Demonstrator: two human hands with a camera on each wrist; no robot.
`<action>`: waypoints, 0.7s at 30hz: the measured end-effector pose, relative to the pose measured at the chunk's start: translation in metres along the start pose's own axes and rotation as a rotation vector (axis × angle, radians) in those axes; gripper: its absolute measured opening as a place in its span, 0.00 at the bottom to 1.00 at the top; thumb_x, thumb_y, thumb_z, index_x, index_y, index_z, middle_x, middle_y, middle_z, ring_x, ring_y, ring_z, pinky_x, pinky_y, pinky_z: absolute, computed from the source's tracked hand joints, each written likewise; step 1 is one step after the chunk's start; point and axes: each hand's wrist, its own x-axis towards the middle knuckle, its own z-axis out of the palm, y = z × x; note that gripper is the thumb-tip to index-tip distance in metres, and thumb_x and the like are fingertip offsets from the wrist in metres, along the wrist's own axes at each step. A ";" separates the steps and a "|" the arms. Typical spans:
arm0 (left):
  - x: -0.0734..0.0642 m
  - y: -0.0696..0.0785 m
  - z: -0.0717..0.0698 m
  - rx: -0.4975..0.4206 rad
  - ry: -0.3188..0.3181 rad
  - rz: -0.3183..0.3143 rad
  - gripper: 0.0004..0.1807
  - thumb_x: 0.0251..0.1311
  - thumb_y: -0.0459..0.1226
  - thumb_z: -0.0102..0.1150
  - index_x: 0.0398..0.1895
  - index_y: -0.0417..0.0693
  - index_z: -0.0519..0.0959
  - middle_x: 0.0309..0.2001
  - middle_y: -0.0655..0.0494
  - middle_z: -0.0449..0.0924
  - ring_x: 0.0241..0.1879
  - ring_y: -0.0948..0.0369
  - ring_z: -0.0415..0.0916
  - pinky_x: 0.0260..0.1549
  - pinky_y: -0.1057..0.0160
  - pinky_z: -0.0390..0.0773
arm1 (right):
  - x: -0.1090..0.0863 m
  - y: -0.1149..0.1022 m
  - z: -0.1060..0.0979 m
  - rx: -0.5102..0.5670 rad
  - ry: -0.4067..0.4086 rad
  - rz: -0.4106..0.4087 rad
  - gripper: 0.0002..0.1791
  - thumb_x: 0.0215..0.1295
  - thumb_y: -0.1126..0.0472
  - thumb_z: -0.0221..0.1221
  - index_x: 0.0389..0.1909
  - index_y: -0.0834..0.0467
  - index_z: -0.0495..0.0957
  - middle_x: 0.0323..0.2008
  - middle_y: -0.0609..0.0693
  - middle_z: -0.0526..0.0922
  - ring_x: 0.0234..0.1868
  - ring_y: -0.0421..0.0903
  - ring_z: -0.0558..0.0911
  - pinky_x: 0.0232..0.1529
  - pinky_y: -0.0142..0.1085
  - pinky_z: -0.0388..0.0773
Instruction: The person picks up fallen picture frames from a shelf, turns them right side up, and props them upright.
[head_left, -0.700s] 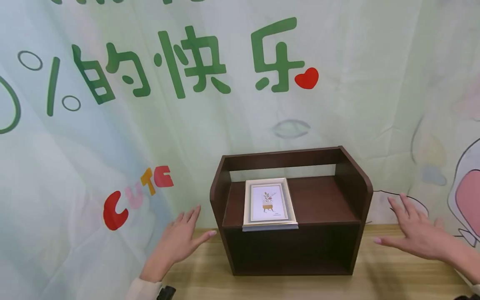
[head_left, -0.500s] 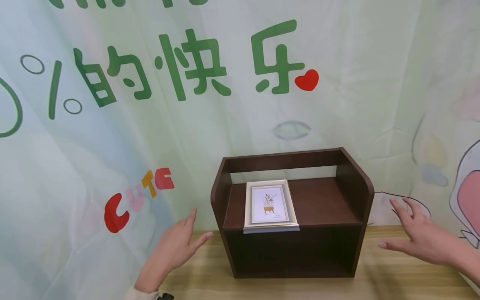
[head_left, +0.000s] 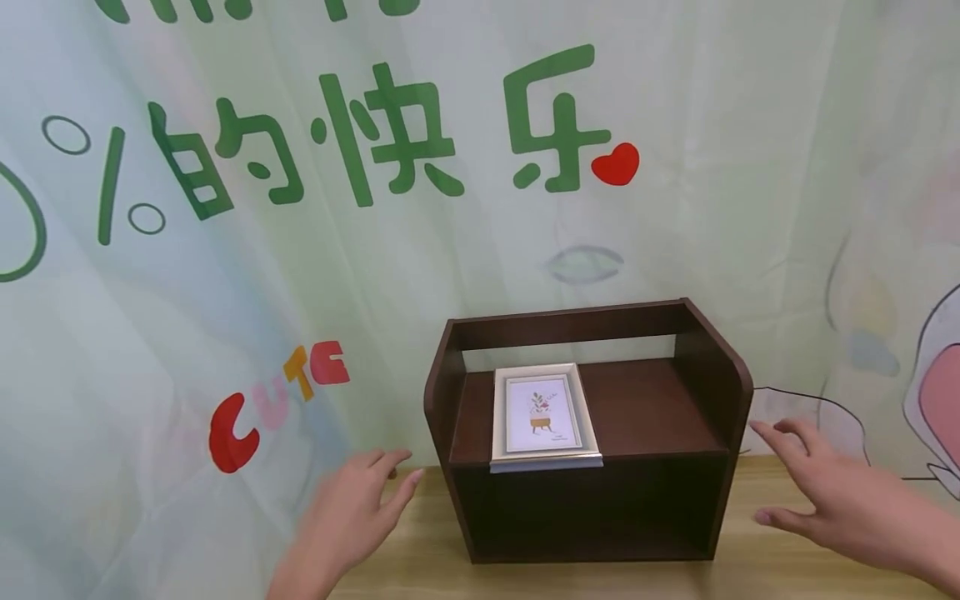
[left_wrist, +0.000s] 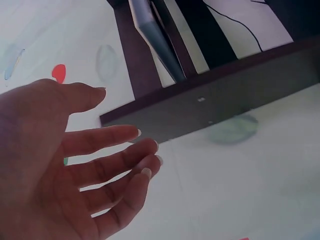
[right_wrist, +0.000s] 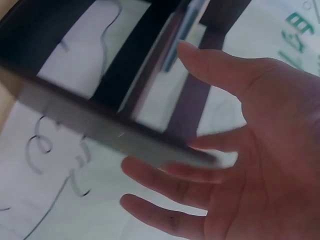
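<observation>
While both hands hover beside it, the dark brown wooden two-tier desk shelf stands on the pale wood-grain table, its back close to the printed fabric backdrop on the far side.

Left hand: near the shelf's left side panel, just beside it, no contact visible. Fingers straight and slightly spread, pointing toward the far right; grip released, nothing held. Left wrist view confirms: palm open, fingers relaxed, the shelf's side edge just past the fingertips.

Right hand: near the shelf's right side panel, fingertips close to its rounded upper corner; contact cannot be told from the head view. Fingers extended and spread, thumb pointing toward the shelf; grip released, nothing held. Right wrist view: open palm, with the blurred edge of the shelf crossing in front of the fingers.

Silver-framed rectangular picture with a small plant print: lies flat on the upper tier, left of centre, its near edge slightly overhanging the tier's front lip. Neither hand touches it.

Backdrop: pale green, large green characters, a red heart, coloured letters reading "CUTE" on the left.
</observation>
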 end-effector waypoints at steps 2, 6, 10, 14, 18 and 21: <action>-0.003 0.006 -0.001 -0.022 0.015 0.008 0.16 0.67 0.49 0.70 0.51 0.54 0.88 0.38 0.61 0.86 0.36 0.64 0.83 0.33 0.62 0.83 | 0.002 -0.010 -0.003 -0.033 -0.017 -0.032 0.54 0.58 0.27 0.66 0.75 0.59 0.67 0.62 0.56 0.77 0.30 0.32 0.80 0.29 0.36 0.80; -0.004 0.017 -0.004 -0.083 0.020 0.013 0.07 0.66 0.46 0.71 0.42 0.57 0.89 0.37 0.65 0.85 0.31 0.68 0.78 0.32 0.67 0.80 | 0.008 -0.029 -0.008 -0.050 -0.029 -0.088 0.46 0.59 0.26 0.65 0.67 0.55 0.78 0.56 0.49 0.86 0.37 0.41 0.87 0.33 0.39 0.84; -0.003 0.026 -0.004 -0.135 0.042 0.033 0.07 0.66 0.44 0.71 0.31 0.60 0.84 0.31 0.70 0.80 0.29 0.72 0.71 0.31 0.70 0.77 | 0.015 -0.048 -0.014 0.001 0.014 -0.142 0.41 0.62 0.27 0.64 0.66 0.52 0.79 0.54 0.44 0.86 0.36 0.34 0.85 0.30 0.34 0.81; 0.000 0.035 -0.004 -0.180 0.035 0.062 0.16 0.67 0.45 0.71 0.27 0.58 0.73 0.23 0.70 0.66 0.24 0.73 0.62 0.26 0.73 0.69 | 0.026 -0.068 -0.021 0.047 0.093 -0.218 0.36 0.66 0.31 0.64 0.65 0.51 0.80 0.55 0.43 0.85 0.40 0.34 0.86 0.35 0.34 0.84; 0.006 0.043 0.000 -0.183 0.045 0.120 0.14 0.67 0.45 0.70 0.32 0.57 0.73 0.26 0.69 0.68 0.24 0.73 0.60 0.26 0.72 0.68 | 0.038 -0.081 -0.028 0.063 0.131 -0.237 0.34 0.69 0.32 0.62 0.65 0.51 0.80 0.59 0.46 0.85 0.53 0.45 0.88 0.46 0.42 0.88; 0.013 0.049 0.006 -0.175 0.073 0.196 0.08 0.67 0.42 0.70 0.36 0.54 0.78 0.33 0.65 0.77 0.30 0.70 0.69 0.32 0.71 0.75 | 0.047 -0.085 -0.031 0.086 0.115 -0.228 0.38 0.70 0.31 0.60 0.68 0.54 0.78 0.64 0.52 0.83 0.60 0.52 0.86 0.52 0.49 0.87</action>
